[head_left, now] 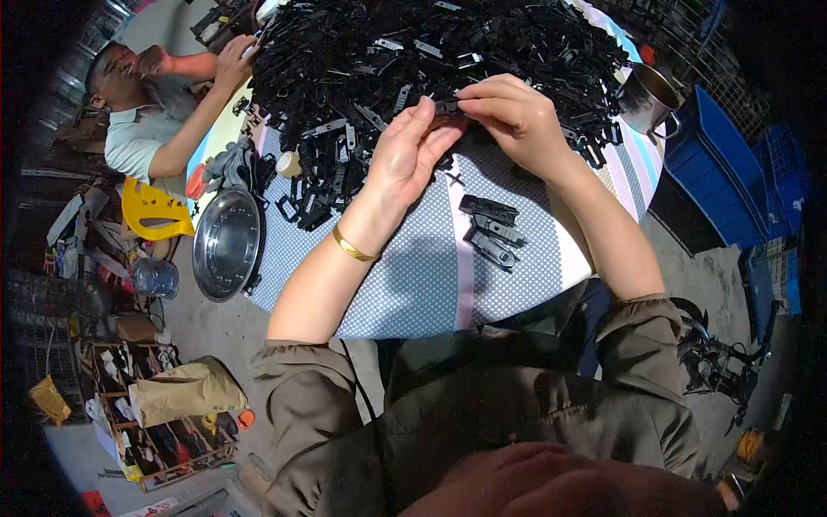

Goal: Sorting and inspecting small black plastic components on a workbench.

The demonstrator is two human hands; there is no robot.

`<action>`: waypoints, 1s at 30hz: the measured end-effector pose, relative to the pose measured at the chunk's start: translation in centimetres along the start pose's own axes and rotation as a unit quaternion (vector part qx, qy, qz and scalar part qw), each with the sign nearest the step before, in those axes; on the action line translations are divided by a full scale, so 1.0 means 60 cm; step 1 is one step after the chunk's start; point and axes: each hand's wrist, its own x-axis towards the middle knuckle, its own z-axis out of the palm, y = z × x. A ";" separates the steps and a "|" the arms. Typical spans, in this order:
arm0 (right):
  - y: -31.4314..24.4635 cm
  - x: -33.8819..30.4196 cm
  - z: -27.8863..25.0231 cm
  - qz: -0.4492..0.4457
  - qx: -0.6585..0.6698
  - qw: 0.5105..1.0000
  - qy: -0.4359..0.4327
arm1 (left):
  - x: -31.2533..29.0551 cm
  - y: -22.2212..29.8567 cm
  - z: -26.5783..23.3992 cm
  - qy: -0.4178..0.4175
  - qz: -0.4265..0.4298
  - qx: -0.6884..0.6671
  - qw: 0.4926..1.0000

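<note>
Both hands meet over the near edge of a big heap of black plastic parts. My left hand is closed around one end of a small black plastic part. Thumb and fingers of my right hand pinch its other end. Fingers cover much of the part, so its full shape is hidden. Several similar long black and grey parts lie in a small group on the dotted tablecloth, just below my right hand.
A shiny metal bowl sits at the table's left edge, near a small pale roll. Across the left side, a co-worker reaches to the heap. A metal mug stands at the right edge, beside blue crates. A yellow plastic stool is at left.
</note>
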 end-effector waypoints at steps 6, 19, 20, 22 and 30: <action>-0.011 -0.005 0.009 -0.015 -0.019 0.999 -0.024 | 0.000 0.003 -0.004 -0.006 -0.043 0.076 0.996; -0.014 -0.001 0.014 -0.024 -0.064 0.996 -0.056 | 0.007 0.011 -0.006 -0.079 -0.036 0.011 0.996; -0.013 0.000 0.011 -0.024 -0.065 0.996 -0.057 | 0.006 0.013 -0.005 -0.081 -0.015 0.025 0.996; -0.010 0.002 0.008 -0.002 0.006 0.998 -0.057 | 0.004 0.020 0.001 -0.096 -0.008 0.017 0.995; 0.059 -0.014 -0.055 0.330 0.063 0.936 -0.109 | -0.002 0.022 -0.003 -0.037 -0.043 0.161 0.985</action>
